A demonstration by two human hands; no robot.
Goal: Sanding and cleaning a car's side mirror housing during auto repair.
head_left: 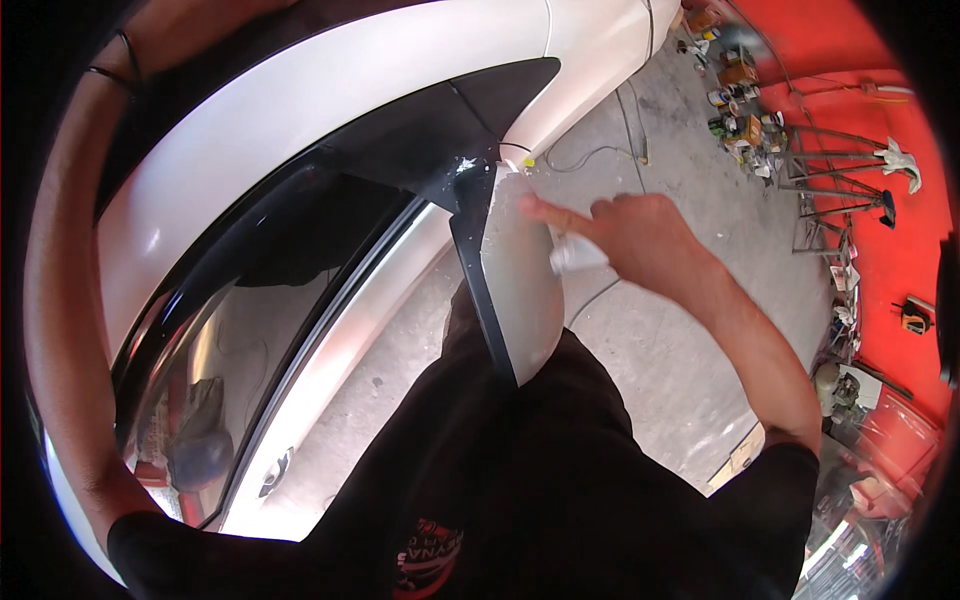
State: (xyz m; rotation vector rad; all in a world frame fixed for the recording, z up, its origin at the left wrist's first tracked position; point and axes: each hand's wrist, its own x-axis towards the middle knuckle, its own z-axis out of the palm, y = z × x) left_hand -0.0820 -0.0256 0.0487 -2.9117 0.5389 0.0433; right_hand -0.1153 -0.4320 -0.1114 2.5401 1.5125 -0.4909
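A side mirror with a dull grey, patchy cover and a black edge juts out from the white car door. My right hand is at its outer side, the index finger stretched out onto the cover near the top. Under the curled other fingers shows a white piece, blurred, perhaps cloth or paper. White flecks mark the black trim at the mirror's base. My left arm reaches up along the car, and the left hand lies over the roof side at the top edge, its fingers out of sight.
The car's dark side window and white roof frame fill the left. A hose runs over the grey concrete floor. Along the red wall stand metal racks and several cans and boxes.
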